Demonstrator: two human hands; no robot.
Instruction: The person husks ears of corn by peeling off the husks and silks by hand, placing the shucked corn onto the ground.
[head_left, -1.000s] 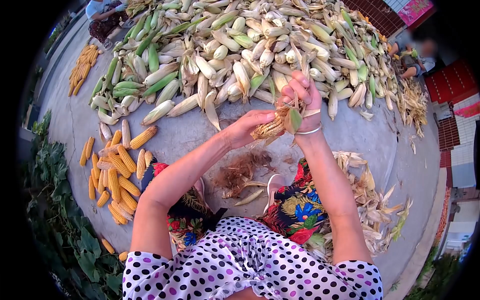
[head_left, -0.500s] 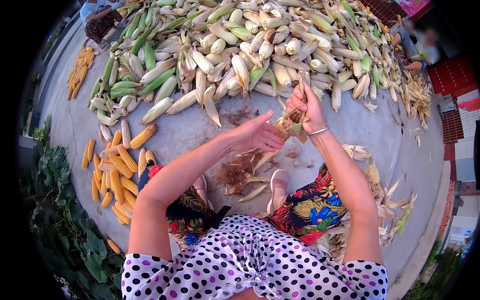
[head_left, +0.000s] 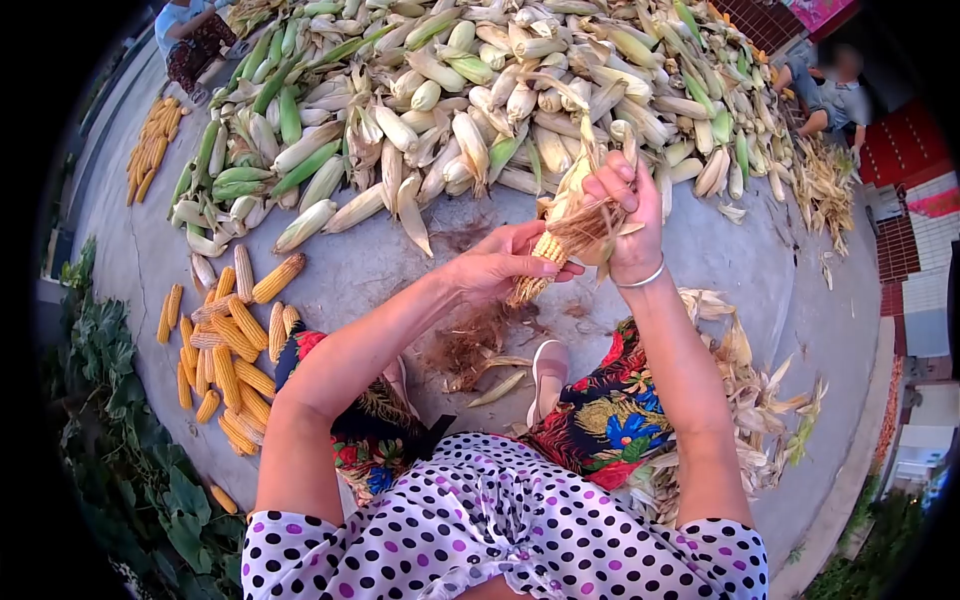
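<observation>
My left hand is wrapped round the lower part of a partly husked corn ear, whose yellow kernels show. Brown silk and dry husk hang at the ear's upper part, where my right hand grips them with closed fingers. A bracelet circles my right wrist. Both hands are above the concrete ground, in front of the large heap of unhusked corn. Brown silk scraps lie below the hands, between my feet.
Husked yellow cobs lie at the left, with another group farther off. Loose husks are piled at my right. One person sits at the back left, another at the back right. Green plants border the left.
My left hand, open beside the ear half a second ago, has closed round it. More yellow kernels show now, and long pale husk stands up above the ear.
</observation>
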